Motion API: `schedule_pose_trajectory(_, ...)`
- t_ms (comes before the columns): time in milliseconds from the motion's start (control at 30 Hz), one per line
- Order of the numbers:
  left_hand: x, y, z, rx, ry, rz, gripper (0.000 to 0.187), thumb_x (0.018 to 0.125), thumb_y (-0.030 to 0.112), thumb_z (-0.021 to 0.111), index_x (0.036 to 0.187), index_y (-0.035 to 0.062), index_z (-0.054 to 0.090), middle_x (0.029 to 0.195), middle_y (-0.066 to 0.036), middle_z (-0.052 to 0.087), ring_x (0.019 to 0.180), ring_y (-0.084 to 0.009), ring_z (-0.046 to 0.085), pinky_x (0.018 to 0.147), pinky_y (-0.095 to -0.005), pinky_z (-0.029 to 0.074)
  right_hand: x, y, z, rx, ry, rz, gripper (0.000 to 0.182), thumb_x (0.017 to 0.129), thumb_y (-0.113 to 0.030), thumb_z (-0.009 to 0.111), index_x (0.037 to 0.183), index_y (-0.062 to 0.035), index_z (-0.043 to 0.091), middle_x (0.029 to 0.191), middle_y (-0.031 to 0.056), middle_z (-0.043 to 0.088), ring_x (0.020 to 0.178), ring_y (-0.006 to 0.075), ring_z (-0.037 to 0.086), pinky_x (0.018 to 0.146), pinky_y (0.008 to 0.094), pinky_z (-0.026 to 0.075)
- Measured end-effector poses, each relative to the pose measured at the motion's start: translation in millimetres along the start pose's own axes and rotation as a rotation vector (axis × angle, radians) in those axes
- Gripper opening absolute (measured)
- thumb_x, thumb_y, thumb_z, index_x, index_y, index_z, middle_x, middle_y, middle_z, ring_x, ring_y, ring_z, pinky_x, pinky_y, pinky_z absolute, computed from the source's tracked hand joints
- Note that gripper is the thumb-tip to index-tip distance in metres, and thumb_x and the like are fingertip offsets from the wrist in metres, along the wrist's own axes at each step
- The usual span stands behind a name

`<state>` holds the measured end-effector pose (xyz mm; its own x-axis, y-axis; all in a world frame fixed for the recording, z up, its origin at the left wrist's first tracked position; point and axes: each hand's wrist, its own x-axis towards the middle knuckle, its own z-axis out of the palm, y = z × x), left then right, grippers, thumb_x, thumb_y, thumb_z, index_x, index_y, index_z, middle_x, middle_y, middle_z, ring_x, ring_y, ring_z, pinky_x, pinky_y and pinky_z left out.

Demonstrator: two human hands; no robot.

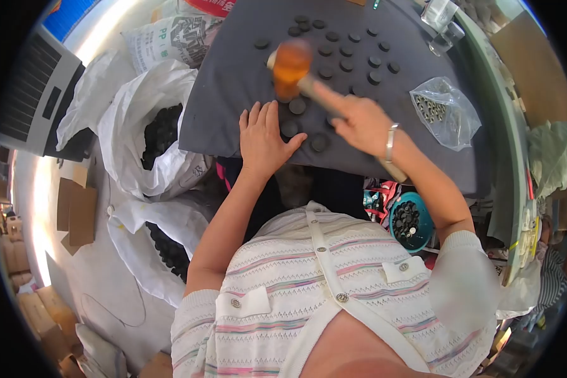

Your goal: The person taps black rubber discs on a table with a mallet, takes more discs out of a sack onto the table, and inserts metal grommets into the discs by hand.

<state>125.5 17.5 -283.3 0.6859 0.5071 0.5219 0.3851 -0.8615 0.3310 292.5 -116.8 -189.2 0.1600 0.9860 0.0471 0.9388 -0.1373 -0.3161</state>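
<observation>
My right hand [363,125] grips the wooden handle of a mallet [292,64]. Its orange head is smeared by motion above the grey cloth [233,82]. Fingers stretched out, my left hand [262,140] lies on the cloth near the front edge, with its thumb pointing right. Black round discs [297,106] are close by, one of them [288,128] between thumb and forefinger and another [319,142] just right of the thumb tip. Several more discs [326,72] lie scattered farther back, below and right of the mallet head.
A clear plastic bag [450,120] of small metal rings lies on the table's right. Clear cups [447,38] are at the back right. White sacks [123,135] of black pieces stand left of the table. A teal bowl [429,230] of black pieces sits below the front edge.
</observation>
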Motion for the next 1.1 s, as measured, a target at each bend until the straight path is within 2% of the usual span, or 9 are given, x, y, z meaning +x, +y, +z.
schedule_pose_trajectory(133,-1.5,-1.4,2.7,-0.002,0.032,0.005,0.082,0.067,0.05,0.077,0.123,-0.0038,0.052,0.122,-0.017,0.059,0.121,-0.0357,0.05,0.105,-0.0497,0.033,9.7,-5.1,-0.5,0.018,-0.095,0.039,0.076,0.084,-0.013,0.055,0.15,-0.0263,0.021,0.085,0.0233,0.061,0.081,0.0412,0.061,0.08,0.0477,0.048)
schedule_pose_trajectory(267,-1.8,-0.7,4.3,-0.01,0.038,0.009,0.08,0.065,0.05,0.078,0.119,-0.0037,0.055,0.12,-0.016,0.06,0.12,-0.0352,0.05,0.104,-0.0487,0.034,5.6,-5.7,-11.6,0.074,0.09,-0.04,0.076,0.083,-0.011,0.055,0.15,-0.0286,0.023,0.087,0.0238,0.062,0.083,0.0412,0.061,0.077,0.0493,0.048)
schedule_pose_trajectory(467,-2.0,-0.9,-3.8,-0.065,0.037,0.022,0.073,0.064,0.047,0.08,0.114,-0.0025,0.057,0.115,-0.015,0.061,0.116,-0.0343,0.053,0.101,-0.0468,0.036,18.4,-6.6,2.0,0.06,-0.1,0.029,0.075,0.083,-0.012,0.056,0.15,-0.0256,0.024,0.086,0.0228,0.062,0.082,0.0405,0.061,0.075,0.0479,0.049)
schedule_pose_trajectory(600,-1.4,-1.4,0.8,-0.082,0.065,0.028,0.072,0.063,0.045,0.081,0.112,-0.002,0.058,0.112,-0.015,0.062,0.114,-0.0337,0.053,0.1,-0.0461,0.037,12.9,-5.8,-2.0,0.098,0.158,-0.069,0.074,0.083,-0.011,0.056,0.149,-0.0262,0.026,0.087,0.0221,0.06,0.078,0.0406,0.061,0.075,0.0477,0.049)
schedule_pose_trajectory(733,-0.1,-0.5,-0.8,-0.07,0.063,0.032,0.072,0.062,0.045,0.081,0.112,-0.0015,0.057,0.112,-0.015,0.061,0.114,-0.0334,0.052,0.099,-0.0458,0.037,10.9,-10.4,18.3,-0.007,-0.045,0.051,0.076,0.083,-0.01,0.056,0.15,-0.0273,0.025,0.086,0.0223,0.06,0.077,0.0402,0.06,0.075,0.0468,0.049)
schedule_pose_trajectory(767,5.0,-0.4,0.1,-0.077,0.079,0.033,0.072,0.063,0.045,0.081,0.112,-0.0013,0.056,0.111,-0.015,0.061,0.114,-0.0334,0.052,0.099,-0.0466,0.036,16.1,-7.1,15.3,0.004,0.0,0.037,0.075,0.08,-0.007,0.06,0.148,-0.0247,0.033,0.086,0.0203,0.06,0.078,0.0359,0.06,0.075,0.0404,0.049)
schedule_pose_trajectory(867,5.0,-2.7,-2.5,-0.082,0.073,0.039,0.072,0.063,0.045,0.08,0.113,-0.0008,0.055,0.111,-0.014,0.06,0.114,-0.0333,0.051,0.099,-0.0474,0.035,24.9,-6.8,-2.0,0.146,-0.001,0.079,0.075,0.08,-0.007,0.06,0.148,-0.0241,0.032,0.09,0.0213,0.062,0.079,0.036,0.062,0.075,0.0401,0.05)
schedule_pose_trajectory(1000,-2.0,-0.5,-1.2,-0.075,0.046,0.026,0.073,0.062,0.045,0.081,0.113,-0.0009,0.056,0.112,-0.014,0.061,0.113,-0.0327,0.053,0.097,-0.0461,0.037,37.8,-1.7,-8.7,0.091,0.272,-0.03,0.076,0.079,-0.006,0.059,0.148,-0.0238,0.031,0.091,0.0236,0.063,0.08,0.0393,0.063,0.076,0.0414,0.05)
schedule_pose_trajectory(1100,-4.1,0.3,-4.7,-0.068,0.018,0.036,0.073,0.062,0.044,0.081,0.114,-0.0007,0.055,0.112,-0.014,0.061,0.112,-0.0324,0.053,0.096,-0.0462,0.038,50.6,-2.0,3.6,0.042,0.002,0.142,0.076,0.079,-0.006,0.057,0.149,-0.0225,0.03,0.098,0.0238,0.064,0.087,0.0381,0.064,0.081,0.0415,0.049)
